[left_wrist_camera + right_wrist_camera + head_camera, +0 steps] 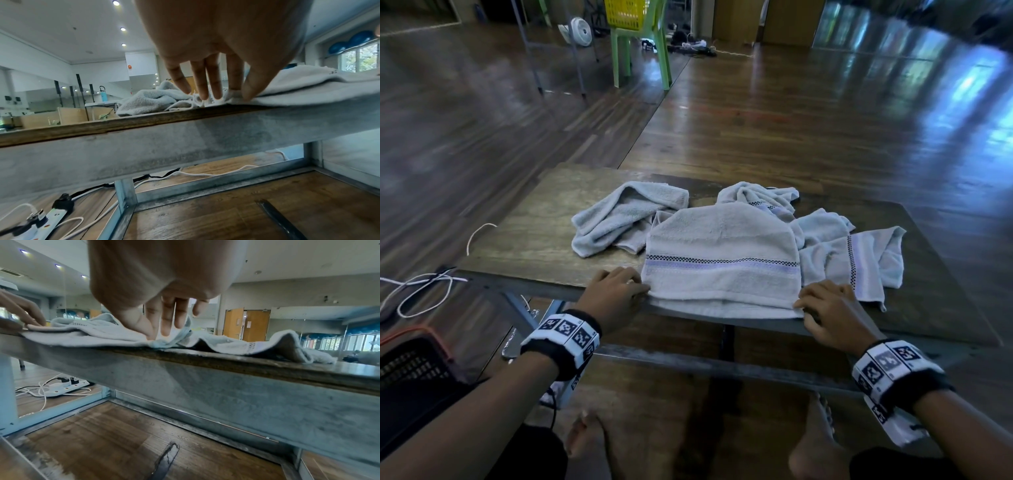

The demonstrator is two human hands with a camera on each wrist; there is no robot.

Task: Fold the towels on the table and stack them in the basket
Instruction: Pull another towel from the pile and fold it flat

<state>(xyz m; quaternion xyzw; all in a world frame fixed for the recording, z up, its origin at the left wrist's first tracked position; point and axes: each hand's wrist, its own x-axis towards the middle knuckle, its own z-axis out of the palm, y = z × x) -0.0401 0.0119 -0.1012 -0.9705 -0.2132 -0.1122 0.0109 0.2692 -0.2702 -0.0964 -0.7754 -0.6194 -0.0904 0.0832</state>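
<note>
Both hands are pinching the near corners of the folded towel [722,263]: the left hand [613,294] at its 7 o'clock corner, the right hand [828,311] at its 5 o'clock corner, thumb and fingertips [164,331] nipping the hem. Its long axis is running left to right along the near edge of the table [524,246], so the next fold probably goes sideways. Soft looped terry, pale grey, is showing a checked lilac band. Crumpled towels [619,216] are lying at 11 and 2 o'clock; the dark basket [410,363] is sitting at 8 o'clock, nearer the left hand.
</note>
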